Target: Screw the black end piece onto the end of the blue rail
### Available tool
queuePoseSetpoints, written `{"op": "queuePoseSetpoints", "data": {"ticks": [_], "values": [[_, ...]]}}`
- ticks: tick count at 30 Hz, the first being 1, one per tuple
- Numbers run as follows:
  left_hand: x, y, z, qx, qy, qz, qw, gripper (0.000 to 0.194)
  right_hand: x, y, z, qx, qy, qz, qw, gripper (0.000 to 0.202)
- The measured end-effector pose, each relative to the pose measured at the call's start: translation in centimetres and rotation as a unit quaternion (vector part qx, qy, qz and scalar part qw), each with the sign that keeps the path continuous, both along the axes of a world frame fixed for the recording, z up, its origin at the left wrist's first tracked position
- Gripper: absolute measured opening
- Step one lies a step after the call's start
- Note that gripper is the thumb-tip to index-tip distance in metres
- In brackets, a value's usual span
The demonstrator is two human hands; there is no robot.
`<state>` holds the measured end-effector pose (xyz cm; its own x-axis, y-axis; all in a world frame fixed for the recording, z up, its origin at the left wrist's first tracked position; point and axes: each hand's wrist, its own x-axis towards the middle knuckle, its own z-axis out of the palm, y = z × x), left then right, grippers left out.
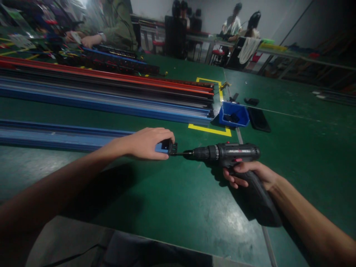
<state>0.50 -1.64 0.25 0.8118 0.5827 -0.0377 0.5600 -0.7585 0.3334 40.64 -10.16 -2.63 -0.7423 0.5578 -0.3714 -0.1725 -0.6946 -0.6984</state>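
Note:
My left hand is wrapped round the right end of a long blue metal profile that lies on the green table. A black end cap sits on that end, just beyond my fingers. In my right hand is a black cordless drill, gripped by its handle and pointing left. Its long thin bit reaches the end cap; whether it sits in a screw there is too small to tell.
Further back lie several blue, black and orange profiles. A blue bin with dark parts stands by their ends, beside a flat black object. Yellow tape marks the table. Another person works at upper left.

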Motion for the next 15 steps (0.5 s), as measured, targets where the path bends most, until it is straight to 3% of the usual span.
{"op": "queuePoseSetpoints", "data": {"ticks": [15], "values": [[0.01, -0.09, 0.01, 0.003, -0.006, 0.002, 1.0, 0.039, 0.25, 0.07, -0.29, -0.002, 0.002, 0.004, 1.0, 0.026]]}}
